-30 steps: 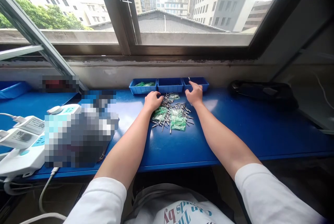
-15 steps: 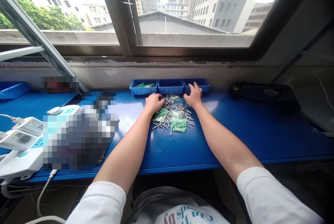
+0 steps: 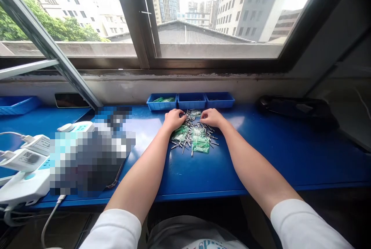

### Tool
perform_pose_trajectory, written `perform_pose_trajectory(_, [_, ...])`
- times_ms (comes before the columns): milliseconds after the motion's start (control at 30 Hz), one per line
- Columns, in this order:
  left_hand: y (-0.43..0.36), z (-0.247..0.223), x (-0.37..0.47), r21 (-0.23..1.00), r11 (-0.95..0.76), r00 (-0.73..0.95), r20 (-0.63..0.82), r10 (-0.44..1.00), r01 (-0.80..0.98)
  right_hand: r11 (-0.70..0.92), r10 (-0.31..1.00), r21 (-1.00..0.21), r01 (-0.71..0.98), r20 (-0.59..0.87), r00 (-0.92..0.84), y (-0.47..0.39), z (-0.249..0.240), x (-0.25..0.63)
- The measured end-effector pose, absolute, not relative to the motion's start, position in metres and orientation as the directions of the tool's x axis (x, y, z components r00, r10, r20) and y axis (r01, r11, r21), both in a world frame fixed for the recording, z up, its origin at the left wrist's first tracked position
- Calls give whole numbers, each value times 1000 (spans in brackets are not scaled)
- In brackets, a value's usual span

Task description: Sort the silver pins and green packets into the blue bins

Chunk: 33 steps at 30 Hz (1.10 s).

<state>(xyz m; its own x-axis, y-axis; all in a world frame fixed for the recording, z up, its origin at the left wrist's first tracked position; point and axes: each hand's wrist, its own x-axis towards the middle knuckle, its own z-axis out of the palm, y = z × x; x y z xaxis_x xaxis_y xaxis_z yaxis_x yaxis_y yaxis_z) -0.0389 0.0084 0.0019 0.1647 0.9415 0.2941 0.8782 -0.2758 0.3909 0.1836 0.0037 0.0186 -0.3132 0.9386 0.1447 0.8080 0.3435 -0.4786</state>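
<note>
A loose pile of thin metal rods (image 3: 188, 135) lies on the blue table, mixed with small green-printed clear packets (image 3: 201, 144). My left hand (image 3: 174, 120) rests at the pile's far left, fingers curled in with the thumb over the rods. Across from it, my right hand (image 3: 213, 118) bends down at the pile's far right, its fingertips drawn together among the rods. What either hand pinches is too small to make out. Behind the pile stand three blue bins in a row: the left bin (image 3: 161, 106) holds green packets, the middle bin (image 3: 191, 104) and right bin (image 3: 220, 104) show dark contents.
A white power strip (image 3: 27, 181) with plugs and cables sits at the left, beside a blurred-out item (image 3: 89, 160). A dark case (image 3: 298, 110) lies at the back right. Against the window wall at left are a phone (image 3: 71, 100) and another blue tray (image 3: 19, 104).
My right hand has come back from the right bin to the pile, and its spread fingers have closed. My left hand stays at the pile. The whole view has shifted slightly down.
</note>
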Motion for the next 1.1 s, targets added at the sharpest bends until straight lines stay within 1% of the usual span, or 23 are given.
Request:
perform_pose_trajectory(200, [8, 2, -39, 382, -272, 167, 285, 944, 883, 357, 933, -458, 814, 123, -339, 5, 17, 182])
perform_pose_trajectory(433, [6, 3, -38, 405, -271, 168, 270, 948, 874, 347, 929, -431, 833, 40, -367, 4, 17, 178])
perform_pose_trajectory(533, [6, 4, -38, 407, -265, 167, 260, 951, 874, 347, 927, -441, 828, 26, -375, 3, 18, 177])
perform_pose_trajectory(600, [6, 4, -39, 408, -265, 169, 257, 952, 874, 340, 928, -472, 813, 28, -372, 2, 19, 177])
perform_pose_trajectory(700, [5, 5, -39, 417, -269, 166, 266, 949, 868, 339, 929, -567, 751, 78, -361, 0, 19, 177])
perform_pose_trajectory(800, [2, 7, -37, 428, -320, 171, 351, 921, 845, 405, 912, -630, 663, 224, -344, 1, 17, 174])
perform_pose_trajectory(867, [-2, 11, -33, 414, -412, 222, 434, 873, 811, 456, 889, -643, 615, 302, -343, 3, 14, 172])
perform_pose_trajectory(933, [-6, 14, -28, 380, -519, 319, 476, 820, 766, 488, 872, -668, 562, 347, -346, 5, 10, 170])
perform_pose_trajectory(1000, [-10, 17, -23, 349, -588, 409, 467, 784, 730, 502, 863, -715, 487, 374, -339, 6, 7, 167])
perform_pose_trajectory(1100, [-12, 18, -19, 328, -622, 455, 459, 763, 711, 482, 866, -812, 330, 384, -319, 5, 5, 161])
